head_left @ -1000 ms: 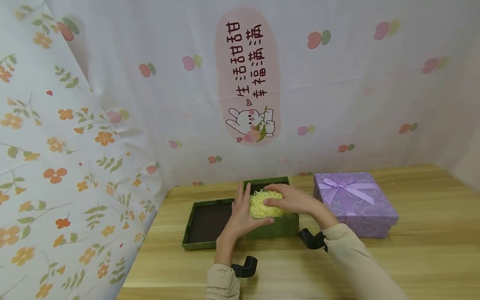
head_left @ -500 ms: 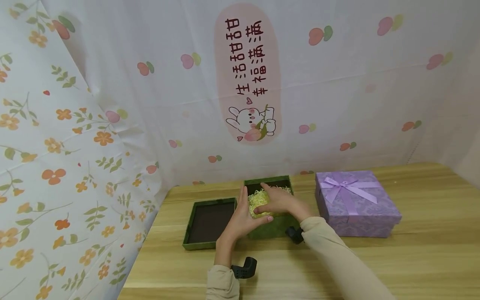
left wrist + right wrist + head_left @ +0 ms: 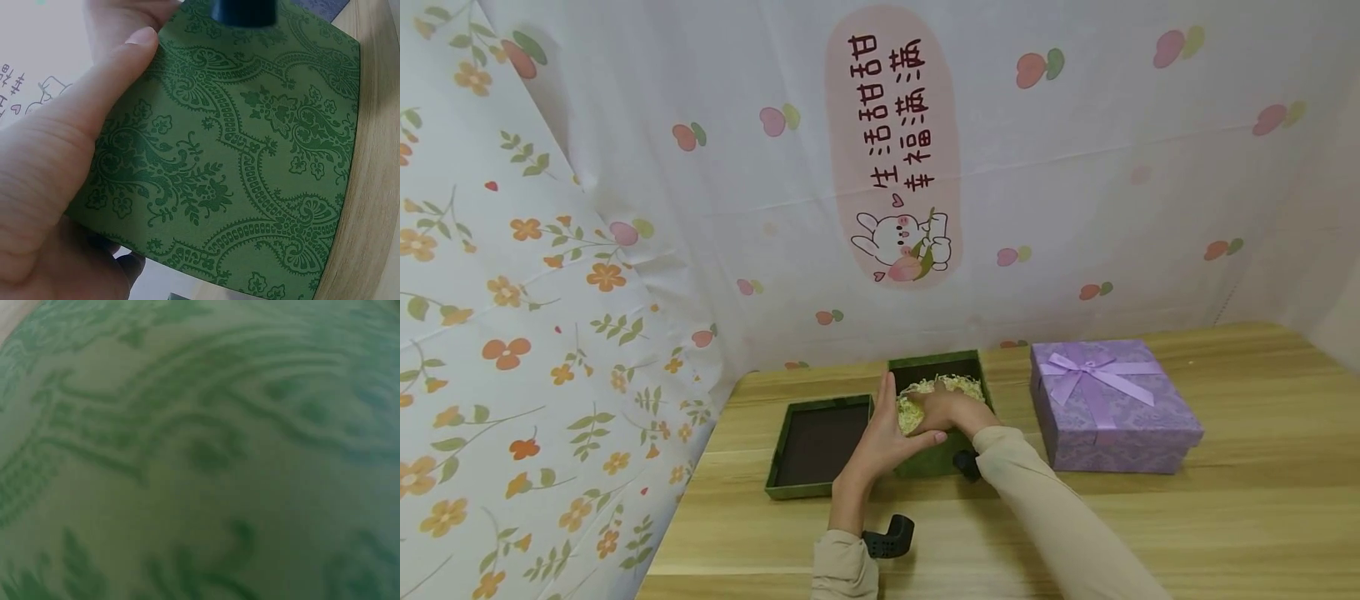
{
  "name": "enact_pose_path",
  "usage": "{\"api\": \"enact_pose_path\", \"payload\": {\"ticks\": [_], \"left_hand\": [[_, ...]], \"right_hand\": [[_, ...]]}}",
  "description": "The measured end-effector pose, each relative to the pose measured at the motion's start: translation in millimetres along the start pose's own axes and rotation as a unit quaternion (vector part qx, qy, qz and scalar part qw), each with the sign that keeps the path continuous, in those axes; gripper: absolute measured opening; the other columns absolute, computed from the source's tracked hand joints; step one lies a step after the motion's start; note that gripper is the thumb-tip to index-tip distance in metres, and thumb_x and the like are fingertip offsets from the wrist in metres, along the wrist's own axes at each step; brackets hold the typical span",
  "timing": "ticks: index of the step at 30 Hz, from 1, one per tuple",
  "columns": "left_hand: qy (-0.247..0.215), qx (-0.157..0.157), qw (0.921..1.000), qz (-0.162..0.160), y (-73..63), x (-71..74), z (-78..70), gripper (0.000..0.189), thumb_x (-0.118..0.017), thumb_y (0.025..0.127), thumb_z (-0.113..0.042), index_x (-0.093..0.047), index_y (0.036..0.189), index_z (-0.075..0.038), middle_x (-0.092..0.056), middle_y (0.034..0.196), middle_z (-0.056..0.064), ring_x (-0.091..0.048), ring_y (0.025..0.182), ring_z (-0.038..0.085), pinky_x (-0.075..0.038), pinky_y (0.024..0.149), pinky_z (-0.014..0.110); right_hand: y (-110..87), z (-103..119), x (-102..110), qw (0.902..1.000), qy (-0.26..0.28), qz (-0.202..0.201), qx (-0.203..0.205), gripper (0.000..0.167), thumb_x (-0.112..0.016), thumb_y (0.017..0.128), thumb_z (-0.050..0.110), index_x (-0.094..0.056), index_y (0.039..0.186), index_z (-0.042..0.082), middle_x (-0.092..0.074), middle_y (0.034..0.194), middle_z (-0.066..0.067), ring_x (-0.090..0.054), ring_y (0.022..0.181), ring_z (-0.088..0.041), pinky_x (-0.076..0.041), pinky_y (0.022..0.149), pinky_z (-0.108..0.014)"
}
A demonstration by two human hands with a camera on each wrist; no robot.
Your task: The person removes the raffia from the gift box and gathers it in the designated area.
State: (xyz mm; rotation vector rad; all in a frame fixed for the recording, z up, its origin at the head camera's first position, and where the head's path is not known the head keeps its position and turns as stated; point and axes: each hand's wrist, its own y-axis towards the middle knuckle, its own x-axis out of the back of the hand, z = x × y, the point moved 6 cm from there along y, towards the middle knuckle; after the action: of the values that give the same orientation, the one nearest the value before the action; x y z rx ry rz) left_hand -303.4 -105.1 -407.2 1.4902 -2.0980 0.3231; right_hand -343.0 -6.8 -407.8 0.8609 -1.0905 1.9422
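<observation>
A deep green box (image 3: 932, 460) with a dark inside holds pale yellow shredded paper (image 3: 962, 385). My left hand (image 3: 880, 442) grips its near left corner, thumb across the patterned front and fingers along the left side. In the left wrist view the thumb lies along the green box's front (image 3: 250, 144), with the other fingers bent at its edge. My right hand (image 3: 946, 408) reaches in over the front rim and presses on the shredded paper; its fingertips are partly hidden. The right wrist view shows only the green box's blurred wall (image 3: 200, 456).
Left of the box lies a shallow green lid (image 3: 820, 443), dark inside face up. A purple gift box (image 3: 1116, 408) with a ribbon bow stands to the right. All rest on a wooden table (image 3: 1262, 467), with a printed cloth (image 3: 737, 167) hanging behind.
My right hand has moved left and down into the green box. The yellow paper mound has flattened and spread toward the right and back. My left hand stays at the corner.
</observation>
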Motion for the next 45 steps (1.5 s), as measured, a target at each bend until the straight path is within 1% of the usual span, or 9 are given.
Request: {"api": "enact_pose_path", "payload": {"ticks": [6,11,16,24,28,31,34,40,45], "left_hand": [[-0.002,-0.003,1.0,-0.003,1.6,0.0,-0.7,0.114,-0.071,0.078,-0.049,0.01,0.149,-0.013,0.017,0.152,-0.001,0.008,0.139,0.031,-0.022,0.104,0.058],[0.002,-0.001,1.0,-0.007,1.7,-0.7,1.9,0.114,-0.071,0.078,-0.048,0.009,0.149,-0.011,0.016,0.153,0.001,0.007,0.139,0.034,-0.022,0.104,0.058],[0.002,-0.001,1.0,-0.007,2.4,-1.1,2.9,0.114,-0.072,0.077,-0.048,0.009,0.149,-0.012,0.016,0.153,0.002,0.005,0.139,0.034,-0.023,0.104,0.058],[0.0,-0.002,0.9999,-0.015,3.5,2.6,3.5,0.113,-0.072,0.078,-0.047,0.009,0.149,-0.013,0.015,0.153,0.0,0.005,0.139,0.031,-0.022,0.104,0.057],[-0.016,-0.006,0.9998,-0.014,2.6,-0.4,6.0,0.111,-0.073,0.079,-0.042,0.01,0.149,-0.014,0.016,0.153,-0.001,0.007,0.139,0.03,-0.021,0.105,0.057],[-0.018,-0.006,0.9998,-0.011,1.9,-2.3,6.1,0.111,-0.072,0.08,-0.042,0.01,0.149,-0.014,0.016,0.153,-0.001,0.006,0.139,0.031,-0.021,0.104,0.058],[-0.012,-0.004,0.9999,-0.01,2.5,-2.7,3.6,0.112,-0.072,0.079,-0.045,0.01,0.149,-0.014,0.015,0.153,0.0,0.005,0.139,0.032,-0.022,0.104,0.057],[-0.015,-0.003,0.9998,-0.009,6.0,-3.4,1.0,0.114,-0.073,0.078,-0.046,0.01,0.149,-0.015,0.015,0.153,0.001,0.007,0.139,0.032,-0.02,0.105,0.058],[-0.014,0.003,0.9997,-0.019,4.7,-2.9,3.8,0.117,-0.074,0.077,-0.046,0.013,0.149,-0.017,0.015,0.153,0.003,0.006,0.139,0.033,-0.02,0.104,0.058]], "right_hand": [[4.6,-6,-6,0.9983,0.029,0.009,-0.05,0.075,-0.067,0.086,0.035,-0.028,0.148,0.025,-0.001,0.152,-0.023,-0.009,0.13,-0.056,-0.024,0.091,-0.073],[5.3,-7,-9,0.997,0.043,0.0,-0.064,0.071,-0.067,0.087,0.026,-0.031,0.147,0.026,-0.002,0.153,-0.021,-0.01,0.131,-0.054,-0.028,0.089,-0.071],[7.7,-7,-10,0.9965,0.045,-0.008,-0.07,0.069,-0.066,0.087,0.015,-0.033,0.147,0.026,-0.003,0.152,-0.021,-0.006,0.132,-0.053,-0.025,0.087,-0.075],[15.5,-3,-11,0.9987,0.025,-0.02,-0.04,0.062,-0.063,0.088,0.005,-0.039,0.144,0.02,-0.012,0.149,-0.026,-0.016,0.128,-0.056,-0.027,0.089,-0.072],[14.2,-5,-12,0.999,0.005,-0.022,-0.038,0.056,-0.062,0.09,0.008,-0.044,0.141,0.018,-0.021,0.147,-0.026,-0.031,0.124,-0.051,-0.035,0.091,-0.063],[13.0,-6,-13,0.9992,-0.005,-0.027,-0.029,0.054,-0.063,0.089,0.008,-0.047,0.139,0.017,-0.026,0.145,-0.025,-0.04,0.121,-0.044,-0.042,0.085,-0.052],[12.3,-6,-10,0.9992,-0.007,-0.037,-0.014,0.054,-0.066,0.087,0.007,-0.049,0.137,0.014,-0.029,0.144,-0.024,-0.04,0.123,-0.041,-0.042,0.08,-0.046],[9.7,-5,-3,0.9974,-0.037,-0.062,-0.001,0.055,-0.07,0.084,0.007,-0.052,0.135,0.014,-0.036,0.142,-0.02,-0.033,0.129,-0.039,-0.043,0.082,-0.046],[4.2,3,4,0.9928,-0.081,-0.088,0.015,0.058,-0.074,0.079,0.008,-0.054,0.133,0.015,-0.044,0.136,-0.019,-0.047,0.116,-0.036,-0.046,0.076,-0.041]]}}
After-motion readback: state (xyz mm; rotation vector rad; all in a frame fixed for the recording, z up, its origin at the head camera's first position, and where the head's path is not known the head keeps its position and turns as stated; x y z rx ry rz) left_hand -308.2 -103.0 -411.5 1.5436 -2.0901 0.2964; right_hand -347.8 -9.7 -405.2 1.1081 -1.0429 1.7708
